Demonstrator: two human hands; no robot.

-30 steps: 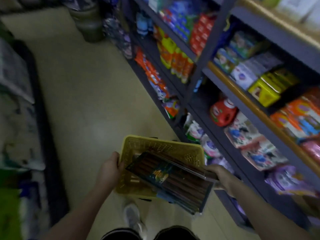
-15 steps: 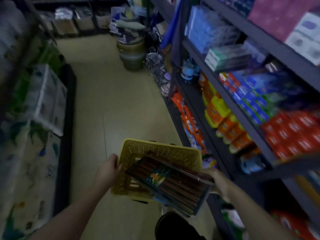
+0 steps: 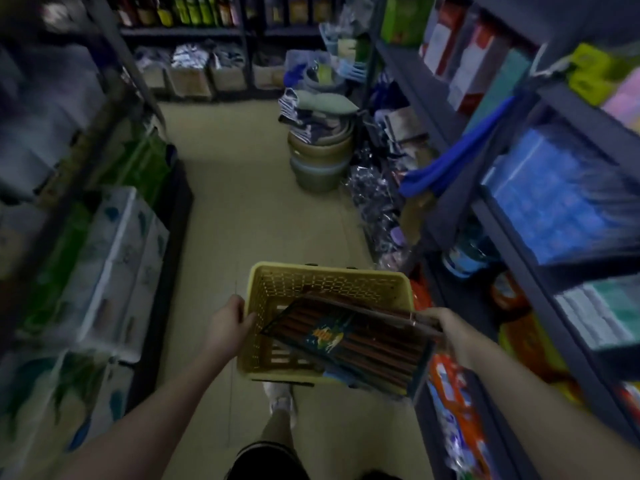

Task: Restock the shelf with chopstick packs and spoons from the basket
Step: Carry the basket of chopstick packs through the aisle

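Left grip [image 3: 227, 322] grasps basket [image 3: 332, 271] rim | right grip [image 3: 446, 327] grasps chopstick packs [image 3: 349, 341] | aisle floor [image 3: 242, 202] open

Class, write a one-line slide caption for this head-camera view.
Both hands, left hand and right hand, carry a yellow basket of chopstick packs down a store aisle.

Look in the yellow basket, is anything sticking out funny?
Yes. The chopstick pack lies tilted across the basket, with its near corner poking over the rim instead of lying flat inside. The left hand grips the basket's rim, and the right hand holds the pack's far end.
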